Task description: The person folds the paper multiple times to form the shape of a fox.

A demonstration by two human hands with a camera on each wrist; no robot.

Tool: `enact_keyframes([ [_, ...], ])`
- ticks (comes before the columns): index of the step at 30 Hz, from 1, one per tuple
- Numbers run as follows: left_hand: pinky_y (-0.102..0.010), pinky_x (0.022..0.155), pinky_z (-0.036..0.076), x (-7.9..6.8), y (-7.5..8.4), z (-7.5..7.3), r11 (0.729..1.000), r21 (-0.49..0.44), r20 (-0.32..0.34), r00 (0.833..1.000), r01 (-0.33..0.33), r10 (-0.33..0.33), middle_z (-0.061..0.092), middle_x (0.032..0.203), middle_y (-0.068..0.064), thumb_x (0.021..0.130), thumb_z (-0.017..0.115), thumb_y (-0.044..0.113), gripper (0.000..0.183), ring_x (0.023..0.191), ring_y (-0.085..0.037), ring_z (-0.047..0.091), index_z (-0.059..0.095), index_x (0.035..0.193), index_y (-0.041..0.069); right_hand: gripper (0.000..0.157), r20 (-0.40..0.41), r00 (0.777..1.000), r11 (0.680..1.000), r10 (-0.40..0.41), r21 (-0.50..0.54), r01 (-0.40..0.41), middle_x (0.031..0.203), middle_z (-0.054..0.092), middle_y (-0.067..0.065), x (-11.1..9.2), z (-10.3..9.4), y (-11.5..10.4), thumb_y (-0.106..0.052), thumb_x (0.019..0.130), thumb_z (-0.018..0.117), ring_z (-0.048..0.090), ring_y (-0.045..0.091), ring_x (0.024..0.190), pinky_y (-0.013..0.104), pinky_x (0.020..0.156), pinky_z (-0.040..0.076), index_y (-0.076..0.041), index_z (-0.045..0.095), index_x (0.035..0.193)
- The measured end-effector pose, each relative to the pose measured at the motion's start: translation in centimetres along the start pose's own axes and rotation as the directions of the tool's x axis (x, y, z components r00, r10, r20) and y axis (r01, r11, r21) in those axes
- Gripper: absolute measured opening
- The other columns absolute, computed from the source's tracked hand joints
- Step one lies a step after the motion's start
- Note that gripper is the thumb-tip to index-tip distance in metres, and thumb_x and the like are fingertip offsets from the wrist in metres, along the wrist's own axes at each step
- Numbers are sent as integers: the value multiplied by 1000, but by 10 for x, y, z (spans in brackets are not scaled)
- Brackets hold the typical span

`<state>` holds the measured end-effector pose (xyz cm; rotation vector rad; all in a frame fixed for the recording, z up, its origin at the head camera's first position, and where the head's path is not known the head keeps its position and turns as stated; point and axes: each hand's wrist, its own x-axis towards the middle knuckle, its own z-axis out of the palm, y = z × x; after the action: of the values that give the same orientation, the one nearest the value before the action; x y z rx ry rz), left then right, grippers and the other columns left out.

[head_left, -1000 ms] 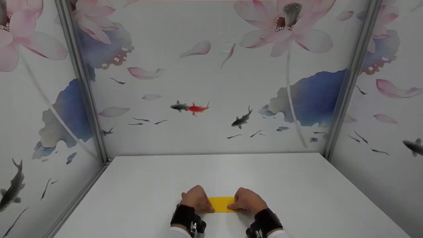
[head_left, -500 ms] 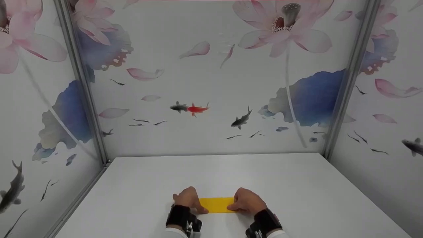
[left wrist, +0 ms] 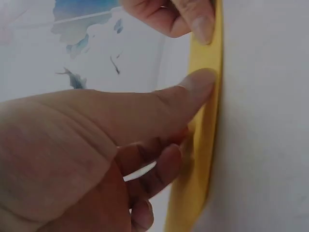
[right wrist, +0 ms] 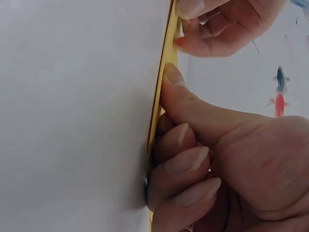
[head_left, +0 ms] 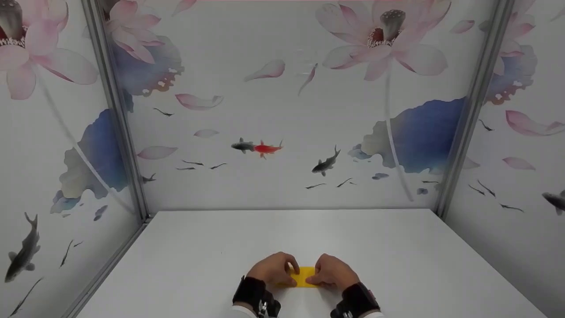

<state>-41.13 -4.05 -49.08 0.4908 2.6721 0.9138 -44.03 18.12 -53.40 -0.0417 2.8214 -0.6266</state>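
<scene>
A narrow yellow strip (head_left: 304,277), which looks like folded paper, lies flat on the white table between the two hands. In the head view my left hand (head_left: 276,269) is over its left part. The left wrist view shows the straight thumb (left wrist: 198,84) pressing on the strip, with the other fingers loosely bent beside it. My right hand (head_left: 334,270) holds the right end. Seen from the right wrist, its thumb (right wrist: 174,77) lies on the strip and the other fingers are curled at it. Both ends of the strip are largely covered by the hands.
The white tabletop (head_left: 220,238) spreads out around the hands. White panels (head_left: 282,106) printed with lotus flowers and fish stand at the back and both sides, joined by grey metal posts (head_left: 117,110). Each wrist wears a black strap with a camera (head_left: 262,302).
The left hand first slid left along the strip, then came back right, close to the right hand, with its index finger now arched. The right hand has stayed at the strip's right end.
</scene>
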Motion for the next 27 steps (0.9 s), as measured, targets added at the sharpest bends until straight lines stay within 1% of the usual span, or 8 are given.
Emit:
enact_keyframes([
  [2,-49,98,54,2,-2,2,1000,-12,10,1000,-11,11,71,104,-6,87,91,12,28,94,-23,61,79,112,18,34,-1,1000,1000,-8,-4,8,76,68,0,1,0,0,-44,89,90,58,16,68,29,60,43,-12,77,91],
  [4,-51,101,53,2,-3,3,1000,-31,14,1000,5,-5,71,105,-6,87,92,12,34,96,-24,60,78,117,19,34,-1,1000,1000,3,7,-3,76,68,2,-11,-5,-9,-41,89,90,58,16,68,29,61,43,-10,78,93],
  [7,-54,105,53,3,-5,2,997,-66,19,999,35,-34,71,105,-6,86,92,11,36,98,-25,61,79,119,19,34,-21,1000,999,22,24,-22,80,68,4,-37,-15,-25,-38,91,89,58,18,71,29,65,44,-7,77,99],
  [11,-53,105,52,1,-7,0,993,-99,12,998,61,-60,70,105,-6,86,92,12,35,100,-25,60,79,118,19,36,-25,999,999,37,42,-35,85,67,4,-52,-21,-33,-38,92,88,57,18,76,29,69,45,-6,77,104],
  [15,-47,98,51,-1,-6,1,990,-123,3,998,69,-69,68,101,-5,89,91,15,27,97,-24,59,80,114,18,36,-25,999,999,35,43,-33,85,67,3,-55,-22,-32,-38,92,88,57,17,76,28,69,45,-6,77,103],
  [20,-37,85,44,0,-4,4,989,-139,2,999,54,-54,68,89,-2,91,89,15,12,87,-20,56,82,100,15,38,-17,999,999,38,38,-37,86,66,4,-51,-22,-29,-40,91,89,57,18,77,29,70,44,-6,76,103],
  [25,-37,85,44,1,-2,6,991,-128,2,999,44,-44,69,88,-1,91,89,14,9,86,-19,56,83,97,15,41,-15,999,999,49,26,-48,91,69,5,-52,-23,-29,-41,91,89,59,20,82,34,79,52,-5,76,107],
  [27,-37,86,45,1,-2,6,992,-119,-7,999,42,-43,70,89,-1,90,89,14,10,87,-20,57,83,98,15,40,-16,999,999,46,29,-46,88,69,5,-54,-25,-30,-40,92,89,59,19,79,33,77,52,-5,77,106],
])
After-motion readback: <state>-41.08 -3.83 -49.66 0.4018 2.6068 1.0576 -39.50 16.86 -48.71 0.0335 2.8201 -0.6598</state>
